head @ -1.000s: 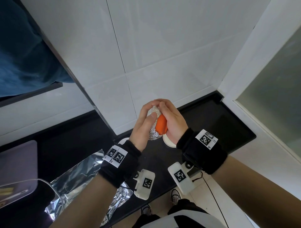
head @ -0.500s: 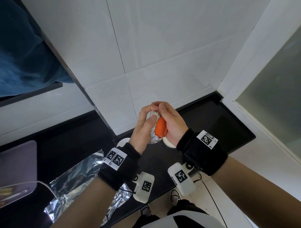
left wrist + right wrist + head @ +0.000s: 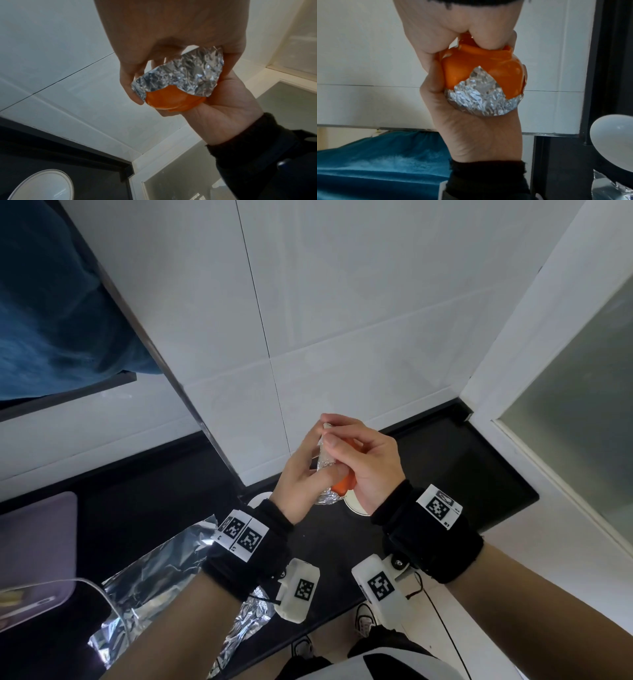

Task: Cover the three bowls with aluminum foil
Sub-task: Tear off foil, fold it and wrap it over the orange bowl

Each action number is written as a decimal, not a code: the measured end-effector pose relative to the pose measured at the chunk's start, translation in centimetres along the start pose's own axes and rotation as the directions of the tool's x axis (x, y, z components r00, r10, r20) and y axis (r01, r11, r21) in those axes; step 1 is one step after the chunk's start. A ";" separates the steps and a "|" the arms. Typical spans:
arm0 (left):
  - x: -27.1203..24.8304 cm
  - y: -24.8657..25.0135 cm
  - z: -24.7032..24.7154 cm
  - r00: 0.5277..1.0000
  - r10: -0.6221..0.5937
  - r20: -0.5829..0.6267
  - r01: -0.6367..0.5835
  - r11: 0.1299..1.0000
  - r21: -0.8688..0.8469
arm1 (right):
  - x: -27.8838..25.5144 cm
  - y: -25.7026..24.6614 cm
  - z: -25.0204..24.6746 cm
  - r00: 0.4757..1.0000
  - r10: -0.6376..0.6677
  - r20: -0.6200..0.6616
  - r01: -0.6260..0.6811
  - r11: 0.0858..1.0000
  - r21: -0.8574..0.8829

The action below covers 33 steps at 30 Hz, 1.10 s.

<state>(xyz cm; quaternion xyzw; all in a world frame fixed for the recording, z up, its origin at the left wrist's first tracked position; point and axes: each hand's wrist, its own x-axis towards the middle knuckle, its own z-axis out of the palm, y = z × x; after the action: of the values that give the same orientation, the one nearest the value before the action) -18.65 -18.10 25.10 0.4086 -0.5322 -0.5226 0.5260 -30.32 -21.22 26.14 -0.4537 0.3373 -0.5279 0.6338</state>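
Note:
A small orange bowl (image 3: 344,487) with crinkled foil (image 3: 325,474) pressed round its rim is held in the air over the black counter (image 3: 445,474). My left hand (image 3: 301,470) grips the foil side, and my right hand (image 3: 366,457) grips the bare orange side with its fingers curled over the top. The left wrist view shows the foil (image 3: 181,75) folded over the bowl (image 3: 171,100). In the right wrist view the bowl (image 3: 479,65) is bare near its base, with the foil (image 3: 479,100) against my left palm. A white bowl (image 3: 356,505) sits on the counter below my hands.
A loose crumpled foil sheet (image 3: 154,577) lies at the counter's front left. Another white dish (image 3: 258,498) peeks out by my left wrist. A purple flat item (image 3: 34,549) with a white cable lies at far left. White tiled wall behind; frosted glass panel (image 3: 575,440) on the right.
Both hands have turned the bowl between them. My right fingers have come over its top, so less orange and foil shows in the head view.

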 end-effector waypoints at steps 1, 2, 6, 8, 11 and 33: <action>-0.1 0.0 -0.4 1.000 -0.013 0.027 0.013 1.000 0.002 | 0.0 -0.1 0.0 1.000 -0.006 0.008 0.006 1.000 -0.003; -0.2 0.2 -0.9 0.998 -0.038 0.058 0.038 0.999 -0.004 | -0.1 -0.2 0.0 0.999 -0.019 0.030 0.020 0.999 -0.041; -0.1 0.7 -4.0 0.957 -0.237 0.167 0.254 0.964 -0.085 | 0.5 -1.1 -2.0 0.957 0.060 0.285 0.080 0.887 -0.456; 0.2 0.8 -4.9 0.935 -0.302 0.183 0.321 0.943 -0.085 | 0.6 -1.4 -2.9 0.928 0.159 0.337 0.071 0.813 -0.578; 0.4 0.7 -5.4 0.936 -0.343 0.078 0.350 0.927 -0.134 | -0.2 -0.9 -2.6 0.946 0.174 0.274 -0.011 0.861 -0.508; -1.8 -0.8 -1.0 0.920 -0.379 0.099 0.381 0.807 -0.452 | -4.8 -0.3 0.7 0.987 0.064 0.146 0.028 0.833 -0.552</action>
<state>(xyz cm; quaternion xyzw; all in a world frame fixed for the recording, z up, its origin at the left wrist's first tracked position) -17.60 -16.53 23.93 0.3684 -0.3008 -0.7295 0.4915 -30.81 -16.42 26.39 -0.6545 0.4280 -0.3644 0.5056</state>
